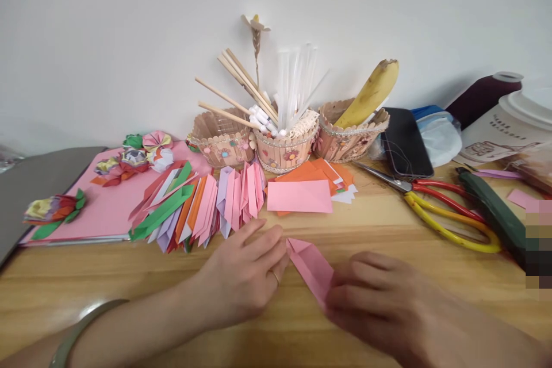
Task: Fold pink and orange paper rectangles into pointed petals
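A folded pink paper strip (pixel 311 270) lies slanted over the wooden table, its upper left end creased into a point. My right hand (pixel 383 299) has its fingers closed around the strip's lower right end. At the pointed end is my left hand (pixel 248 279), with a ring on one finger; its fingertips meet the paper's corner, and the thumb is hidden. Just beyond my hands a flat pink paper rectangle (pixel 299 196) rests on orange paper sheets (pixel 308 172). To the left stands a row of folded paper pieces (pixel 207 204) in several colours.
Three decorated baskets (pixel 284 152) stand against the wall, holding sticks, white tubes and a banana (pixel 371 92). On the right lie scissors (pixel 448 207), a phone (pixel 407 141) and a lidded cup (pixel 509 121). Paper flowers (pixel 133 161) sit on a pink folder (pixel 97 207) at left.
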Tool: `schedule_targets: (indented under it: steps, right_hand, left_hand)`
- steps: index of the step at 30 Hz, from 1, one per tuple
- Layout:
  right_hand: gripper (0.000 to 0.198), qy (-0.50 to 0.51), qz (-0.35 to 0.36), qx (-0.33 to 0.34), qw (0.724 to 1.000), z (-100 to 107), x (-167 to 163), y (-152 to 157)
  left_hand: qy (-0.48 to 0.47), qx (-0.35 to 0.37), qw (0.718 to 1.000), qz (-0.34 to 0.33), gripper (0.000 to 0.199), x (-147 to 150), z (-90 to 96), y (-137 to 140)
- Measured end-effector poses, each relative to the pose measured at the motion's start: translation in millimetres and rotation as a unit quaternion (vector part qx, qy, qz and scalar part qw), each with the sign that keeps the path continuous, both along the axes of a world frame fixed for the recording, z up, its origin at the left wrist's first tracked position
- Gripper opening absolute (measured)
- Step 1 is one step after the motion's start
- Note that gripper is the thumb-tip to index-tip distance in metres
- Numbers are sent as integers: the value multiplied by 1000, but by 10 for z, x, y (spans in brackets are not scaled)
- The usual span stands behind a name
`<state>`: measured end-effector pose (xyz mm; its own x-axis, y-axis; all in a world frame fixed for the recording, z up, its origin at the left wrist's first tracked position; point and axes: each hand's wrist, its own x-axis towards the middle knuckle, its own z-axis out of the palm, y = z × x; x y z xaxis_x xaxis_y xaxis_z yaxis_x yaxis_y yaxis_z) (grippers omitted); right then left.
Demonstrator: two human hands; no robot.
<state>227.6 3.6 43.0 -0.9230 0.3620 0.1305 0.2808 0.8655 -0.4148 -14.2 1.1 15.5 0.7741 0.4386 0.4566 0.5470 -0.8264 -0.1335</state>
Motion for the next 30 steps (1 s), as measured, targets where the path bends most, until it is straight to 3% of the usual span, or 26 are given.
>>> schedule_targets:
  steps: [5, 10, 14, 19, 25, 30]
  right_hand:
    - [44, 19, 62, 10, 998, -35, -137, -62]
    - [35, 43, -51, 105, 992, -163, -81, 67]
    - [33, 17, -80, 171, 982, -234, -20, 104]
    - [37, -12, -127, 227, 965, -185, 21, 61]
    - [27, 13, -174, 153, 973, -213, -62, 20]
    - [19, 22, -174, 69, 982, -266, -30, 49]
  left_hand:
    - [-3, -112, 992, 54, 34, 79, 6, -21]
    - [7, -125, 991, 53, 34, 75, 23, 14]
    - [-69, -87, 993, 46, 13, 60, -5, 3]
    - [-100, -117, 988, 17, 19, 80, -60, -37]
    - [-74, -38, 996, 32, 19, 56, -107, 12]
    - [-78, -94, 993, 5, 16, 24, -79, 40]
